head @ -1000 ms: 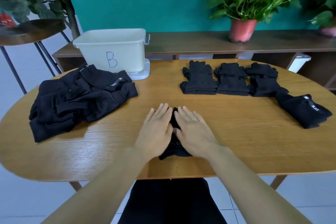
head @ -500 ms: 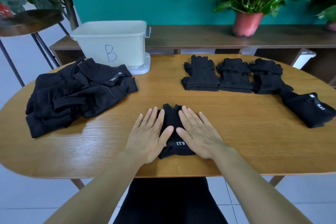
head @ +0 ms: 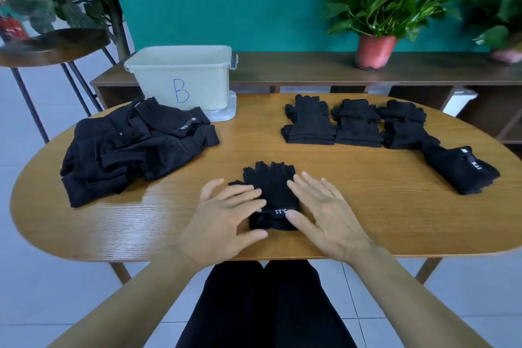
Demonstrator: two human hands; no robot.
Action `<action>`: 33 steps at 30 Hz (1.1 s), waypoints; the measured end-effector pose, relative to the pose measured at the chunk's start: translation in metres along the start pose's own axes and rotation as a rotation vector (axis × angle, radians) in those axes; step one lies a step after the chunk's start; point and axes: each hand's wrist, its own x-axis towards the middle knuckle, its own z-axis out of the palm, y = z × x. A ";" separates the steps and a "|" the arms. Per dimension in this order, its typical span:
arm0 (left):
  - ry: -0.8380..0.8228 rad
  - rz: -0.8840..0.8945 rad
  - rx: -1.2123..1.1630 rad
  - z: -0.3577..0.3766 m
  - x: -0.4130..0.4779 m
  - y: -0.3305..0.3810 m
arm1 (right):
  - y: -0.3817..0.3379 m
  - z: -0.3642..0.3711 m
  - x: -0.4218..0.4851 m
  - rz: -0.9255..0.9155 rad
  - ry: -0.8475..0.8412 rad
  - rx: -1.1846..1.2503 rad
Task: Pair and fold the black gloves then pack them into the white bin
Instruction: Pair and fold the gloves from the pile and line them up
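A paired black glove [head: 272,192] lies flat near the table's front edge, its white-lettered cuff toward me. My left hand [head: 223,220] lies open on its left side, fingers spread over the cuff. My right hand [head: 324,212] lies open on its right side, thumb at the cuff label. A loose heap of black gloves [head: 132,147] sits at the left. Three folded pairs [head: 356,124] form a row at the back right, and another folded pair [head: 460,169] lies at the far right. The white bin [head: 183,76] marked "B" stands at the back left.
The oval wooden table [head: 367,206] carries everything. The bin sits on its white lid [head: 226,113]. Behind runs a dark low shelf [head: 310,68] with a potted plant [head: 375,51]. A dark stool [head: 48,45] stands at the left.
Both hands have slid apart and back toward me, uncovering the glove's finger end and middle. The view has shifted a little.
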 end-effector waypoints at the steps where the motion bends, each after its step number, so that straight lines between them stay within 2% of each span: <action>1: -0.031 0.020 0.002 0.000 -0.001 0.001 | -0.002 0.001 -0.003 -0.023 -0.007 -0.036; 4: -0.083 -0.001 0.004 0.004 -0.003 0.000 | -0.005 0.005 -0.007 -0.066 -0.027 -0.106; 10: -0.042 -0.064 0.043 0.008 0.004 0.001 | -0.009 0.011 -0.006 -0.030 -0.062 -0.143; 14: -0.011 -0.070 0.074 0.012 0.007 0.003 | -0.013 0.010 -0.005 -0.022 -0.019 -0.109; 20: 0.124 -0.111 -0.092 0.009 -0.007 0.006 | -0.012 0.016 -0.009 -0.027 0.107 -0.029; 23: 0.061 -0.096 -0.095 0.005 -0.012 0.009 | -0.012 0.021 -0.007 -0.011 0.157 0.055; 27: -0.071 -0.113 -0.122 0.008 -0.013 0.000 | -0.013 0.020 -0.004 0.080 0.201 0.119; 33: 0.076 -0.351 -0.305 0.020 0.010 -0.004 | -0.021 0.014 0.012 0.336 0.302 0.270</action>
